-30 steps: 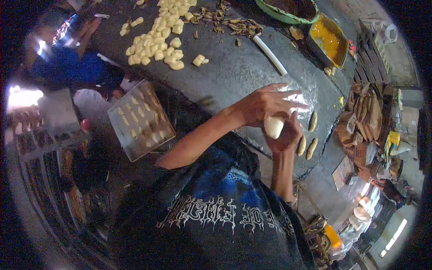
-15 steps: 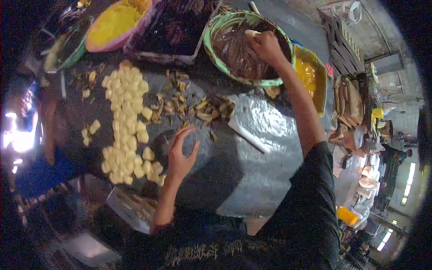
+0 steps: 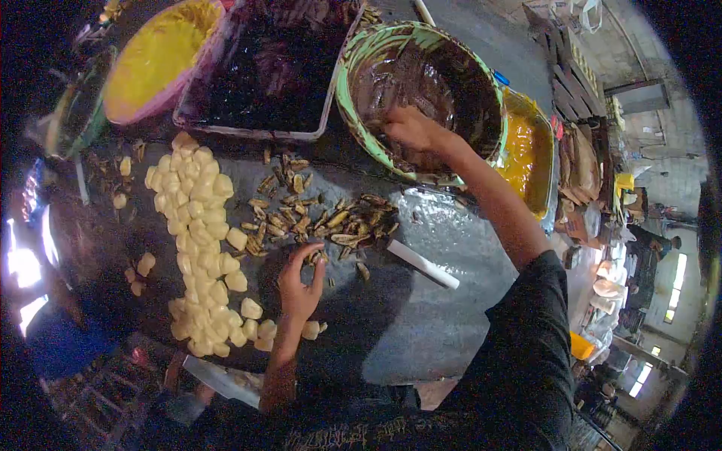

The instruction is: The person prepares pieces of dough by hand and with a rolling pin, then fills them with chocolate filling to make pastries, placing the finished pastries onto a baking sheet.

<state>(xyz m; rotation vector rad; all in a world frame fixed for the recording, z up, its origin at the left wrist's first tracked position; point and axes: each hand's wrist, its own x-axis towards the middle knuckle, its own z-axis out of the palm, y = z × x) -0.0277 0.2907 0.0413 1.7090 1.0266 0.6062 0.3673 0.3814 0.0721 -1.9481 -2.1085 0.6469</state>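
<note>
My right hand (image 3: 415, 131) is down inside a green bowl (image 3: 344, 101) with brown paste (image 3: 391, 86) smeared over its inside. Its fingers look curled against the paste, and their tips are hidden. Low over the table, my left hand (image 3: 301, 289) has thumb and forefinger apart in a curve. Just beyond its fingertips lies a loose heap of small brown-and-yellow pieces (image 3: 350, 225). Left of that hand, pale dough lumps (image 3: 199, 240) form a long cluster, with a few lumps close to the wrist.
A white stick (image 3: 423, 264) lies on the dark, shiny table (image 3: 429, 331). Beyond are a pink tub (image 3: 120, 113) with yellow contents, a tray (image 3: 301, 135) of dark contents and a container of orange-yellow filling (image 3: 523, 150). A metal blade (image 3: 222, 378) lies by the near edge.
My right hand has moved from the bowl's far side toward its near left; the pale piece seen at its fingertips no longer shows. The whole view has shifted; my left hand remains near the brown pieces.
</note>
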